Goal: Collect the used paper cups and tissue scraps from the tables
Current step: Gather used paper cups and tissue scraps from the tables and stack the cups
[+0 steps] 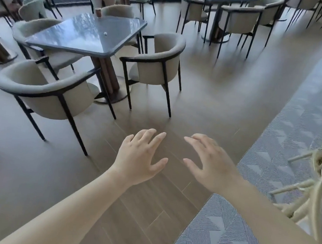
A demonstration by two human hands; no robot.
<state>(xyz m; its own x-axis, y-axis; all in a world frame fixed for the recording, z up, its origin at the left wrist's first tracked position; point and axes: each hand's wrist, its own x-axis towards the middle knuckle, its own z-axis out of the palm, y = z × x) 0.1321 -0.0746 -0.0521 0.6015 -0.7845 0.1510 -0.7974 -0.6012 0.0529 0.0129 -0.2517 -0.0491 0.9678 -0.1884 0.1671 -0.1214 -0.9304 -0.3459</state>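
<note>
Over the wood floor (211,87), left hand (140,153) and right hand (209,164) hover spread and empty, while paper cup (98,12) and tissue scrap (105,33) sit on the dark surface (75,36) far left: approach step, I judge; next move calls for walking over, then reaching.

Café (dining tables (85,33), armchairs (155,60))

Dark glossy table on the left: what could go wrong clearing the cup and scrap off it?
The brown paper cup stands at the far edge of the dark glossy table; a long reach might knock it off. The small white tissue scrap is easy to overlook against the reflections. The beige tub chairs crowd the near sides, so access looks tight.
</note>
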